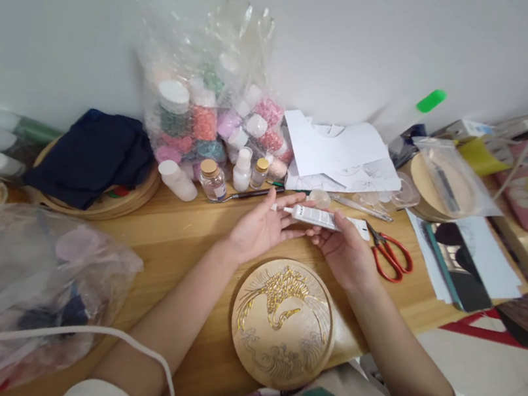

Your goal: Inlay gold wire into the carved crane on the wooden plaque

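My right hand (345,249) is wrapped round a small white glue tube (314,216) that lies tilted, nozzle pointing left. The fingertips of my left hand (261,226) pinch the tube's nozzle end, where the cap sits. Both hands hover over the wooden table (171,238). Just below them lies a round wooden plaque (282,321) with a gold wire crane and wave pattern on it.
Red-handled scissors (389,253) lie right of my right hand. A clear bag of coloured bead jars (212,113), small bottles (212,179) and white papers (336,147) stand behind. A dark cloth on wooden hoops (92,157) is back left, plastic bags (24,287) left.
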Demonstrator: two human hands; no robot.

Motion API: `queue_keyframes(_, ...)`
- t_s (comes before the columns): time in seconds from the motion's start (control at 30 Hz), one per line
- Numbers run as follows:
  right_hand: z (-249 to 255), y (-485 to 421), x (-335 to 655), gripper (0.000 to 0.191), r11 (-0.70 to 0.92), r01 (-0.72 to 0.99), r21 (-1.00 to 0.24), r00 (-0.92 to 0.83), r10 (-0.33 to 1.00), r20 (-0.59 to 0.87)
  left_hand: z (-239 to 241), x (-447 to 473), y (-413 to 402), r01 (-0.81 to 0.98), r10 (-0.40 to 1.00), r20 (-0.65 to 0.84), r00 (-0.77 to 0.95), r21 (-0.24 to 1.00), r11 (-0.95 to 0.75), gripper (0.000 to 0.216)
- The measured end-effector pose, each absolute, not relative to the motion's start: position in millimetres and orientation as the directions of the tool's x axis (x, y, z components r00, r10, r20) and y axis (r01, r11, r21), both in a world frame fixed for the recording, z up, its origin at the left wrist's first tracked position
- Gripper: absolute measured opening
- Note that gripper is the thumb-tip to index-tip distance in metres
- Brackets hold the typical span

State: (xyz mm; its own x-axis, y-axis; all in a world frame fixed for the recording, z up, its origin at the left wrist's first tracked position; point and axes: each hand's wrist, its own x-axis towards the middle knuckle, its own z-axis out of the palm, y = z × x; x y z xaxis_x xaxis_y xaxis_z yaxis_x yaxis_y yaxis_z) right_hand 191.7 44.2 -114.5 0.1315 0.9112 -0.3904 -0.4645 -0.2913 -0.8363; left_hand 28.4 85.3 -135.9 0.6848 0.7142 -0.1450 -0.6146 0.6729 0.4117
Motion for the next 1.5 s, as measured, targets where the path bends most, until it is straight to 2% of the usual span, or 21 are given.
queue_keyframes(0.4, -114, 44, 190, 0.023, -0.250, -0.459, -0.852, 0.142, 0.926, -0.349, -139, 30, 86, -0.610, 0.709, -0.107, 0.697, 0.431, 0.665, 0.045)
queue_keyframes(0.57, -111, 45, 200, 0.023, -0.229, -0.465, -0.855, 0.082, 0.950, -0.300, -140, 28, 86, -0.593, 0.705, -0.141, 0.696, 0.440, 0.674, 0.059)
queue_keyframes(0.7, -108, 51, 216, 0.029, -0.073, -0.581, -0.811, 0.198, 0.953, -0.228, -138, 23, 89, -0.545, 0.643, -0.159, 0.749, 0.404, 0.735, 0.079)
queue_keyframes(0.77, -109, 55, 223, 0.024, -0.031, -0.581, -0.813, 0.248, 0.945, -0.213, -134, 20, 89, -0.525, 0.602, -0.122, 0.789, 0.376, 0.763, 0.088)
queue_keyframes(0.83, -110, 58, 225, 0.022, -0.061, -0.546, -0.835, 0.237, 0.945, -0.224, -130, 16, 88, -0.511, 0.557, -0.044, 0.830, 0.342, 0.789, 0.095)
queue_keyframes(0.97, -116, 55, 215, 0.022, -0.190, -0.386, -0.903, 0.173, 0.946, -0.274, -122, 10, 82, -0.483, 0.467, 0.125, 0.875, 0.290, 0.826, 0.095)
queue_keyframes(1.07, -121, 49, 203, 0.024, -0.280, -0.211, -0.936, 0.111, 0.945, -0.308, -122, 9, 78, -0.451, 0.418, 0.171, 0.892, 0.303, 0.839, 0.091)
queue_keyframes(1.27, -121, 45, 196, 0.032, -0.302, -0.069, -0.951, 0.012, 0.953, -0.303, -126, 14, 79, -0.466, 0.453, 0.116, 0.884, 0.312, 0.828, 0.084)
queue_keyframes(1.37, -120, 46, 198, 0.036, -0.235, 0.167, -0.958, -0.052, 0.968, -0.246, -128, 17, 82, -0.501, 0.503, 0.075, 0.861, 0.294, 0.814, 0.078)
queue_keyframes(1.5, -118, 46, 199, 0.029, -0.168, 0.478, -0.862, -0.023, 0.979, -0.203, -129, 18, 84, -0.559, 0.581, 0.003, 0.814, 0.279, 0.781, 0.073)
